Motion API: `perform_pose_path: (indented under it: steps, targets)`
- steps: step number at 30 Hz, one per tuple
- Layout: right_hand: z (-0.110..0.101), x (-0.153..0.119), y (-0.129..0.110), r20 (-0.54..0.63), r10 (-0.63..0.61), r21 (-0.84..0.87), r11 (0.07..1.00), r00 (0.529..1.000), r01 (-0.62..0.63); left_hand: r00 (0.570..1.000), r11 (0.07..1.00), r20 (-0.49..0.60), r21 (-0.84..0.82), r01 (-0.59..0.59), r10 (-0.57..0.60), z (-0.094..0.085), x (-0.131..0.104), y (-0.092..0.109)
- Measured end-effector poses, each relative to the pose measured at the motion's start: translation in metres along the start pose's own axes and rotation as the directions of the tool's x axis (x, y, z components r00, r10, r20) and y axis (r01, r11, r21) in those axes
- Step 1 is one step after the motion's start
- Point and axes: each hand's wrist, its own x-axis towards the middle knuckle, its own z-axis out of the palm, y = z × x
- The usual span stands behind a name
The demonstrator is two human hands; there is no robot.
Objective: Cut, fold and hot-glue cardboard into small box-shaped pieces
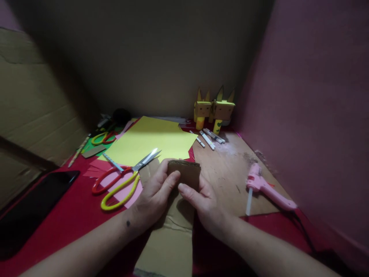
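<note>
The cardboard piece (188,176) sits between the fingers of the left hand (158,188) and right hand (203,196), both clamped on its sides, thumbs across its near face, its top edge just above the thumb tips.

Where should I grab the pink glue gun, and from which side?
Take the pink glue gun by its long handle, from the near right, probably with your right hand once it's free. The handle slants toward you and rightward, while the glue stick juts from the body, clear of it.
</note>
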Motion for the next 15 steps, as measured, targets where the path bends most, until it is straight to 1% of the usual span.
perform_pose_path:
  steps: [2, 4, 8, 12, 15]
  targets:
    - [-0.0002, -0.0005, 0.0018, 0.007, 0.075, 0.085, 0.994, 0.997, -0.075, 1.000, 1.000, 0.031, -0.007, 0.001, -0.001, -0.0011, -0.0010, 0.0018]
    - [-0.0007, -0.0003, 0.0042, 0.007, 0.113, 0.113, 0.987, 0.994, -0.113, 0.999, 0.999, 0.052, -0.032, 0.011, -0.009, -0.0021, -0.0015, 0.0028]
    - [-0.0005, 0.0009, 0.0072, -0.012, 0.073, 0.051, 0.996, 0.997, -0.073, 0.994, 0.977, 0.085, -0.194, 0.089, -0.073, -0.0042, -0.0012, 0.0007]
    - [0.0018, 0.0021, 0.0071, -0.010, 0.063, 0.021, 0.998, 0.998, -0.063, 0.981, 0.933, 0.129, -0.312, 0.177, -0.143, -0.0067, 0.0000, -0.0029]
    - [0.0033, 0.0024, 0.0079, -0.041, 0.049, -0.026, 0.998, 0.998, -0.050, 0.970, 0.887, 0.179, -0.402, 0.226, -0.166, -0.0074, 0.0020, -0.0038]
